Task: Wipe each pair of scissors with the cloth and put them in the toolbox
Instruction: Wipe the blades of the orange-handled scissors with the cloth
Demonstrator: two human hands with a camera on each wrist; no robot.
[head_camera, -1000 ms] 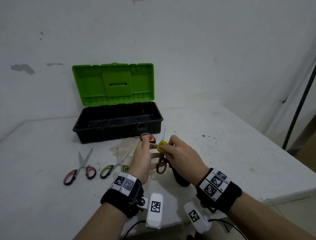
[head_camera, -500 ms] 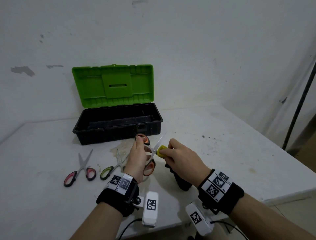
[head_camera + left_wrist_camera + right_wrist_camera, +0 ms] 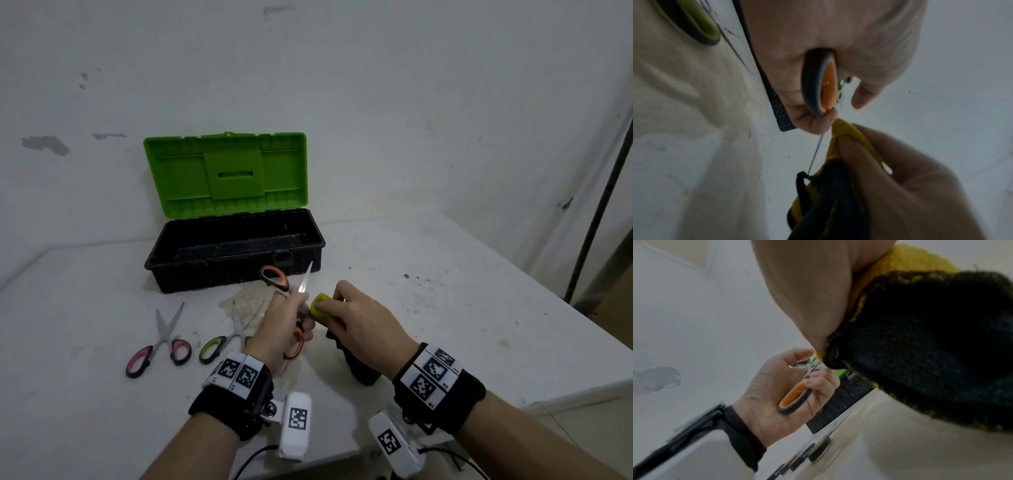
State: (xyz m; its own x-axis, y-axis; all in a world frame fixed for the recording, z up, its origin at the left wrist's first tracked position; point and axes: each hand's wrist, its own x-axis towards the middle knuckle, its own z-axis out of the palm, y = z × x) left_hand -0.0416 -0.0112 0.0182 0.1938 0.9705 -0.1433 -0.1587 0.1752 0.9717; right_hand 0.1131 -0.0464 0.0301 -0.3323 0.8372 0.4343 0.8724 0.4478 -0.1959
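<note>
My left hand (image 3: pixel 291 322) grips the orange-handled scissors (image 3: pixel 275 278) above the table, blades spread wide, one blade pointing up toward the toolbox. In the left wrist view an orange handle loop (image 3: pixel 821 84) sits in my palm. My right hand (image 3: pixel 346 308) pinches a yellow and black cloth (image 3: pixel 318 303) just right of the blade. The cloth (image 3: pixel 920 337) hangs below that hand. The black toolbox (image 3: pixel 236 274) with its green lid (image 3: pixel 226 174) open stands behind the hands.
Red-handled scissors (image 3: pixel 161 349) and green-handled scissors (image 3: pixel 222 342) lie on the white table (image 3: pixel 445 308) to the left of my hands. A stained patch lies in front of the toolbox. The table's right edge and a dark pole (image 3: pixel 596 205) are at right.
My left hand has turned the orange scissors and spread the blades wider. The cloth in my right hand has slid along the blade and now sits beside it.
</note>
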